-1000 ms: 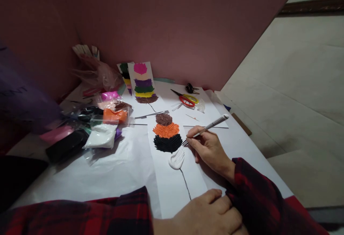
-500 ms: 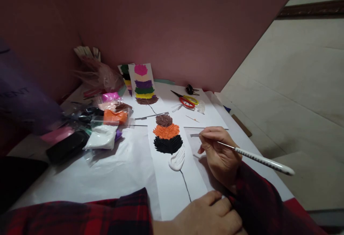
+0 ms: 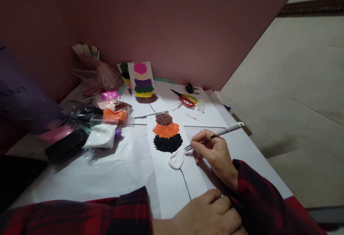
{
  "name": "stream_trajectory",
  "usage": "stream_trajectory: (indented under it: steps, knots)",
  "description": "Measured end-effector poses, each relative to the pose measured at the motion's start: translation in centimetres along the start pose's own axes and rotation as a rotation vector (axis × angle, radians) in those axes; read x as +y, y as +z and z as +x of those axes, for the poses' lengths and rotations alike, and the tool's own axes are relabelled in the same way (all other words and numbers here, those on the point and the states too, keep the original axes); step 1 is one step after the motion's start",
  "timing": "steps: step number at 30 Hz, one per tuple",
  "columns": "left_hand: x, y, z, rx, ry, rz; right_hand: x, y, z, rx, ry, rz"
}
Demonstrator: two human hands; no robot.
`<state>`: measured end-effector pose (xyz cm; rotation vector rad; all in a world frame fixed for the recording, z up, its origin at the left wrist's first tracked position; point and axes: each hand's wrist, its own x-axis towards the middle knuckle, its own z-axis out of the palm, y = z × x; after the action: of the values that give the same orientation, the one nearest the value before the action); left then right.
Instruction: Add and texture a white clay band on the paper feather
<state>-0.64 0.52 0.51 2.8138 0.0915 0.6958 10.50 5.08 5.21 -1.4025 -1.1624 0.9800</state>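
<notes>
The right hand (image 3: pixel 212 152) pinches a fork (image 3: pixel 229 129) between thumb and fingers, its tines at the right edge of a white clay patch (image 3: pixel 176 159) — whether they touch it, I cannot tell. The patch sits on a white paper strip (image 3: pixel 172 195), just below the black clay band (image 3: pixel 167 143), with orange and brown clay above. The left hand (image 3: pixel 209 215) lies palm down across the strip's near end, fingers loosely bent; its grip is unclear. Scissors (image 3: pixel 187 100) lie farther back on the counter (image 3: pixel 255 159).
</notes>
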Motion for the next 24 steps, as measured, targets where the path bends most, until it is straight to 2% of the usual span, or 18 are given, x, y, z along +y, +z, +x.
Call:
stream_trajectory:
  steps: [3, 6, 13, 18, 24]
  knots:
    - [-0.1, 0.7, -0.2, 0.047, 0.075, 0.017, 0.1, 0.2, -0.1, -0.031, 0.013, -0.011]
    - [-0.1, 0.9, -0.2, 0.073, 0.09, 0.014, 0.1, 0.3, -0.2, -0.05, 0.024, -0.007]
    - [0.0, 0.3, 0.1, -0.006, 0.07, -0.008, -0.5, 0.4, -0.3, -0.083, 0.101, 0.011]
    - [-0.1, 0.4, 0.2, -0.008, 0.074, -0.024, -0.9, 0.6, -0.6, -0.096, 0.135, 0.036]
    - [0.3, 0.0, 0.4, -0.069, 0.037, -0.065, -1.1, 0.8, -1.0, -0.112, 0.094, 0.016]
